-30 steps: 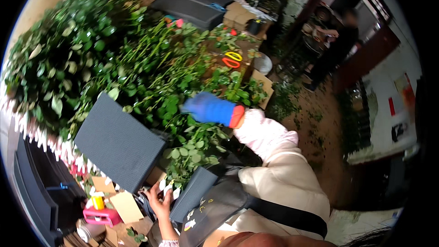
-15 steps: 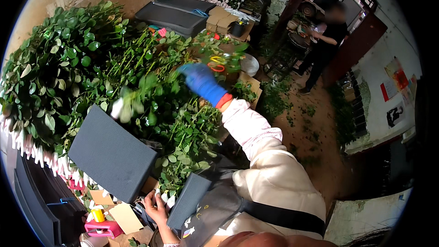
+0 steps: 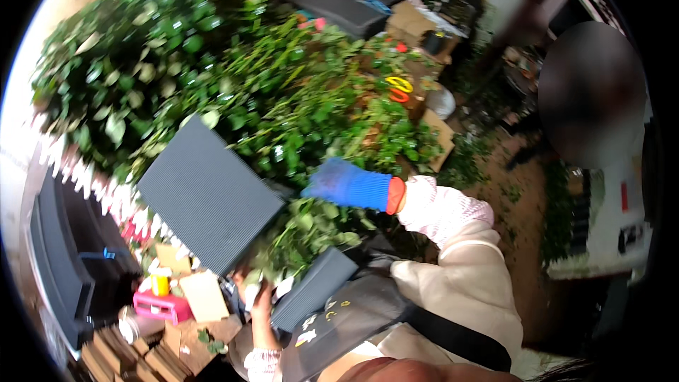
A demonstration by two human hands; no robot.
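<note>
My right hand (image 3: 339, 182), in a blue glove with an orange-red cuff, is over a dense pile of cut leafy stems (image 3: 226, 64); its fingers are smeared by motion. At the bottom, my bare left hand (image 3: 256, 290) is closed around white flower heads at the end of leafy stems (image 3: 304, 223), beside a dark ribbed board (image 3: 315, 288). A larger ribbed board (image 3: 211, 191) lies tilted over the pile. White-sleeved flower heads (image 3: 85, 173) line its left edge. Yellow and orange scissors (image 3: 399, 86) lie beyond my right hand.
Black cases (image 3: 332, 3) and cardboard (image 3: 410, 18) are at the back; another black case (image 3: 67, 255) stands left. Lower left are a pink tool (image 3: 163, 308) and stacked cardboard (image 3: 124, 354). A person (image 3: 587, 99) stands by the right doorway, above the leaf-strewn floor (image 3: 509, 240).
My right hand reached up with moving foliage half a second ago and has come back down lower. The view has tilted and shifted. My left hand stays at the flower heads.
</note>
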